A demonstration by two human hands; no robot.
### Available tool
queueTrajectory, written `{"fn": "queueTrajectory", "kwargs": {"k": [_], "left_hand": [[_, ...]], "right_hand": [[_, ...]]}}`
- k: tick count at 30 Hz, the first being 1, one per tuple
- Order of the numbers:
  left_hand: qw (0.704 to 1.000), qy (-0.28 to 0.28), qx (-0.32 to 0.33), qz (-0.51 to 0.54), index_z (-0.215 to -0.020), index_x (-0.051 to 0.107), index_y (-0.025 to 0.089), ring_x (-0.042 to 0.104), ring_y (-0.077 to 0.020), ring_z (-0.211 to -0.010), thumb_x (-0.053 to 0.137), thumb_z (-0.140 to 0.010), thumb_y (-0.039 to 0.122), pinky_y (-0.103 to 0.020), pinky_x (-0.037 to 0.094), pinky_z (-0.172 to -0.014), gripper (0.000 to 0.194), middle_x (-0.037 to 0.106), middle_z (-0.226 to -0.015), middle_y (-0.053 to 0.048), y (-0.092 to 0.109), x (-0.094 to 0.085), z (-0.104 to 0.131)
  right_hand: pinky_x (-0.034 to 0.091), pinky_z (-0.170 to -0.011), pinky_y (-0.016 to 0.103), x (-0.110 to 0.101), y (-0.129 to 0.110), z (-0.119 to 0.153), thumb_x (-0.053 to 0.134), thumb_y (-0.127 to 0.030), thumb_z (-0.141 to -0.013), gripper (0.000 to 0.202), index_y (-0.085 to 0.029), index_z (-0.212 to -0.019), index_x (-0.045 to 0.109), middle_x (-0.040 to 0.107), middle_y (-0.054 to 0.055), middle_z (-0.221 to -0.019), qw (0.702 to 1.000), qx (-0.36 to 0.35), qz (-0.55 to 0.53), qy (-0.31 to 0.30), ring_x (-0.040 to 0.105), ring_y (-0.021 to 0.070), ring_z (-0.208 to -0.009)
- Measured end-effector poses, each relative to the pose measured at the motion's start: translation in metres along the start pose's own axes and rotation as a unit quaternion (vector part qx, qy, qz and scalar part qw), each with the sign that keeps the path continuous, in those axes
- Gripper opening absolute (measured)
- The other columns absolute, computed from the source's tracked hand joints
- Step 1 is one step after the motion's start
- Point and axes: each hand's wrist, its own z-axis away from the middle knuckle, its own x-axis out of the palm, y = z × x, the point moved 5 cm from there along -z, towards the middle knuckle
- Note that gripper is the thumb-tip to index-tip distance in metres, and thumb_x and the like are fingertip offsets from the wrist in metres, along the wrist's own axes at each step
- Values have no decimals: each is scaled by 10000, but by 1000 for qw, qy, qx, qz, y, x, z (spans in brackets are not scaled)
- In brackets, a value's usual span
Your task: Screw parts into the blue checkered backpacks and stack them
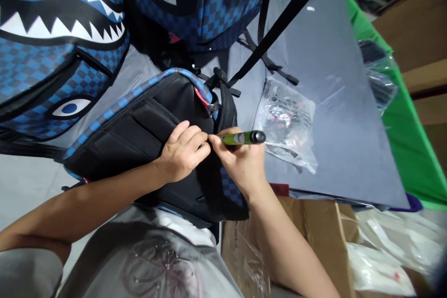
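Note:
A backpack [139, 123] with a black padded back panel and blue checkered edging lies before me, its back facing up. My left hand [184, 151] rests on that panel, fingers bent and closed at the fabric near the right side; the thumb is mostly hidden. Close against those fingertips, my right hand [240, 160] grips a green marker-like tool [240, 138] with a round black end pointing right. The tool's working tip is hidden by my fingers. A black shoulder strap [226, 107] runs just above my right hand.
Checkered shark-mouth backpacks [63, 23] stand at the left and top. A clear plastic packet [286, 121] lies on the grey table surface [344, 139]. Green sheeting [408, 144] borders its right side. Below are a cardboard box [319, 237] and white plastic-wrapped items [380, 265].

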Motion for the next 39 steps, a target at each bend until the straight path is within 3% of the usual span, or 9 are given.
{"fn": "queueTrajectory", "kwargs": {"k": [7,11,14,17,22,27,31,34,39], "left_hand": [[999,-8,-7,31,-915,675,220,613,-159,-1099,616,-911,180,-376,340,-1166,71,714,-971,-3,-3,4,3],[999,-11,0,37,-915,659,219,599,-152,-1119,640,-902,196,-355,333,-1164,33,713,-990,2,-3,4,4],[1000,3,2,24,-889,657,225,613,-144,-1083,642,-903,204,-343,335,-1157,29,715,-961,21,-3,2,3],[1000,2,-2,28,-892,664,216,618,-151,-1077,635,-903,193,-349,354,-1138,38,720,-967,15,-3,2,3],[999,1,-7,35,-906,680,203,619,-153,-1078,606,-909,172,-353,378,-1132,80,716,-951,-9,-3,4,3],[1000,16,1,13,-911,674,208,628,-143,-1065,592,-920,183,-337,368,-1143,86,711,-941,12,-3,4,2],[1000,24,4,8,-907,652,220,622,-130,-1082,602,-924,206,-339,339,-1175,54,701,-928,39,-5,7,4],[999,34,3,6,-912,648,229,618,-124,-1090,614,-919,216,-342,337,-1183,37,698,-918,50,-6,8,6],[1000,26,3,10,-911,652,231,639,-135,-1081,603,-927,192,-356,442,-1107,64,701,-930,42,-6,8,6]], "right_hand": [[421,-556,307,1,5,-2,631,-473,-881,283,-213,-771,650,662,41,-646,999,27,-23,6,594,184,-555],[435,-522,301,-11,22,2,642,-454,-871,278,-213,-734,624,612,10,-572,982,122,-115,83,570,172,-520],[449,-515,294,-13,24,6,656,-435,-858,267,-203,-730,629,611,0,-576,968,155,-174,95,562,160,-510],[476,-568,291,-7,13,7,666,-403,-854,223,-203,-757,657,662,18,-657,981,108,-148,63,596,162,-577],[429,-560,281,4,-1,-1,606,-464,-893,286,-207,-787,667,672,33,-665,1000,20,-5,-17,594,164,-571],[325,-513,288,7,-5,-22,532,-461,-921,358,-193,-702,625,580,15,-546,991,-40,81,-102,510,147,-470],[310,-543,295,6,-9,-33,530,-416,-914,348,-192,-654,590,586,26,-569,980,-85,123,-130,535,157,-515],[309,-556,293,8,-11,-33,537,-406,-911,330,-189,-670,598,609,27,-600,975,-95,127,-155,554,158,-538],[322,-559,284,7,-10,-32,555,-406,-907,312,-186,-694,617,619,21,-606,980,-69,96,-159,548,148,-535]]}}
